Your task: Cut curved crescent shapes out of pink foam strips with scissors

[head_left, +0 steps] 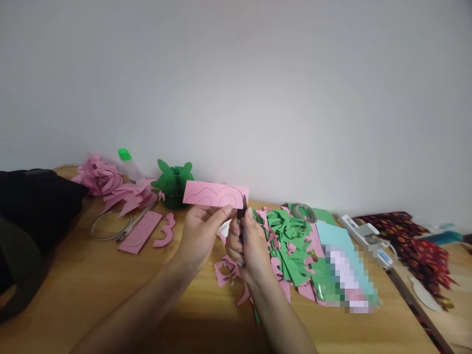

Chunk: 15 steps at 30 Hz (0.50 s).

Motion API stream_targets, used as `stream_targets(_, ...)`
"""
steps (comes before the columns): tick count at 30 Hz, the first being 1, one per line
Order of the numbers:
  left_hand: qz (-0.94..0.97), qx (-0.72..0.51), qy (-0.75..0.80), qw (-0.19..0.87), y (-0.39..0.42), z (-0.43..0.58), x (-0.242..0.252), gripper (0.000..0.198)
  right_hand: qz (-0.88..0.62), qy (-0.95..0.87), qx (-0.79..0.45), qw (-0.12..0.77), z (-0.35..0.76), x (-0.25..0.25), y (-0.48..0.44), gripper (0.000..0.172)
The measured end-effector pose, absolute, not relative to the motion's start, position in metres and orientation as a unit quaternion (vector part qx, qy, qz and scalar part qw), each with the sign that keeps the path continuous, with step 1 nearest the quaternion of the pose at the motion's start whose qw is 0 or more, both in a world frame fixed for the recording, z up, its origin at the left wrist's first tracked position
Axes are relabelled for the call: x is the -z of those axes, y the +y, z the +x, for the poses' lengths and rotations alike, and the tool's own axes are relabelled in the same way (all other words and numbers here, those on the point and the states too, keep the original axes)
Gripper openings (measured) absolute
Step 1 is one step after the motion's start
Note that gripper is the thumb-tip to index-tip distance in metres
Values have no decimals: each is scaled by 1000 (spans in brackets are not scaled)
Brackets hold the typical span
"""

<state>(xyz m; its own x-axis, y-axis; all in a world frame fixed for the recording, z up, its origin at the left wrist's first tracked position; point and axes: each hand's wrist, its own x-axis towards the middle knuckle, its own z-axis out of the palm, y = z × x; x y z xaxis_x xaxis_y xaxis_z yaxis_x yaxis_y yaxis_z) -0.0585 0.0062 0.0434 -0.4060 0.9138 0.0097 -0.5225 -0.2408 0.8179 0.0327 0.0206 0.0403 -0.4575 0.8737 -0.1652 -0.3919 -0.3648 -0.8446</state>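
A pink paper strip [216, 193] with curved outlines drawn on it is held up above the table. My left hand [202, 231] pinches its lower edge between thumb and fingers. Wrapped round the scissors [241, 216] is my right hand [249, 241]; their dark blades point up at the strip's right end. On the table to the left lie another pink strip [140, 232] with drawn curves and a cut-out curvy pink piece [164, 230]. A green folded-paper ball [173, 187] with leaf-like ears stands behind them.
Green and pink scraps [289, 241] are heaped right of my hands, with a tape roll [305, 213] behind. Pink scraps [98, 174], a green-capped bottle [125, 157] and a cable [103, 233] are left. A power strip [363, 236] and dark patterned cloth [405, 246] lie far right.
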Motion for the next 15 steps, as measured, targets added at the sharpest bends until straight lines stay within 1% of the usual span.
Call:
stream_targets(7,243,-748,382,485,6,-59,-44,8,-320,-381,-761,416,33,-41,21,57)
stream_targets(15,228,-752,379,489,7,-59,-48,10,-329,-398,-752,410,34,-43,21,58)
